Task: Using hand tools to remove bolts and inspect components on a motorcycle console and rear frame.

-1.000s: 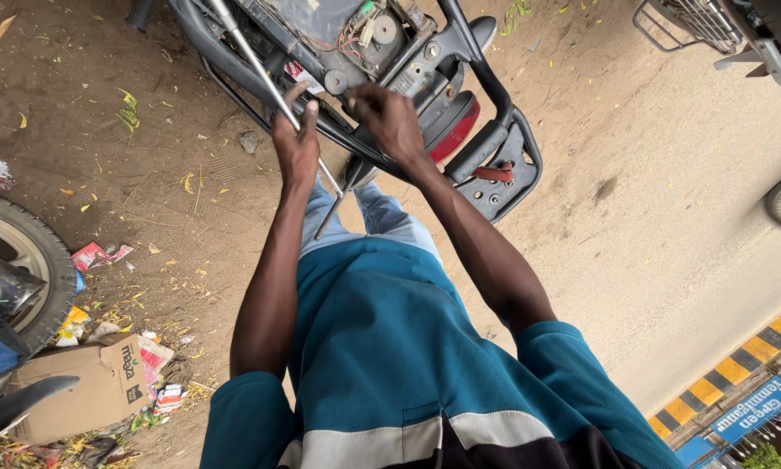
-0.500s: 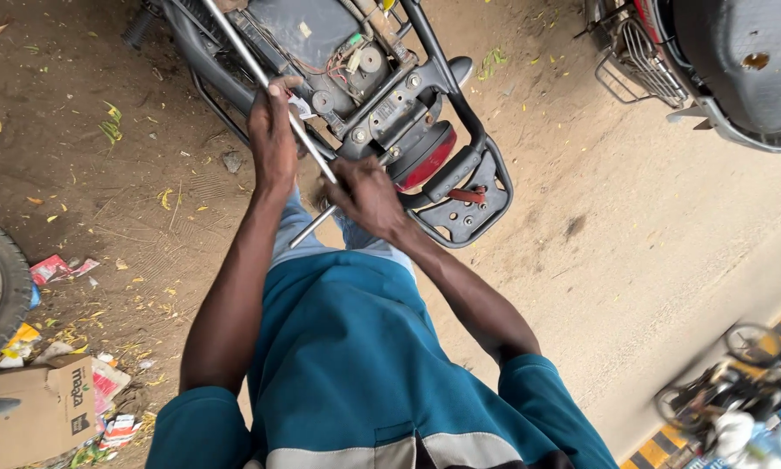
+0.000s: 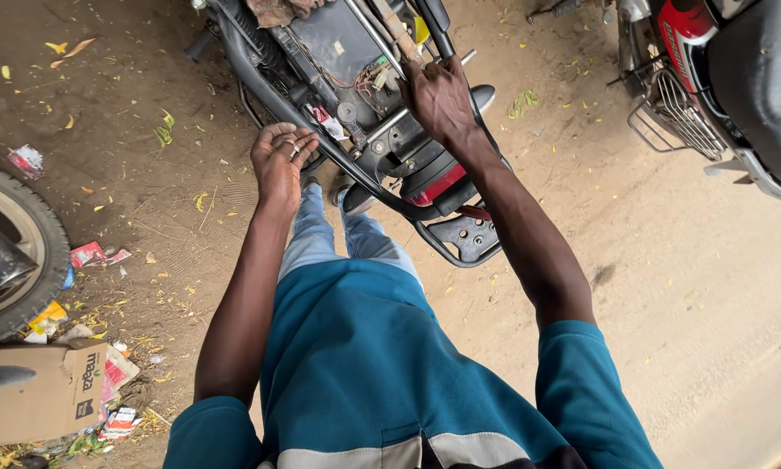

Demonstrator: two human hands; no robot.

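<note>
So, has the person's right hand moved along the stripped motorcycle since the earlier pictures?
Yes. The right hand went from near the red tail light forward, up the black frame rail.
</note>
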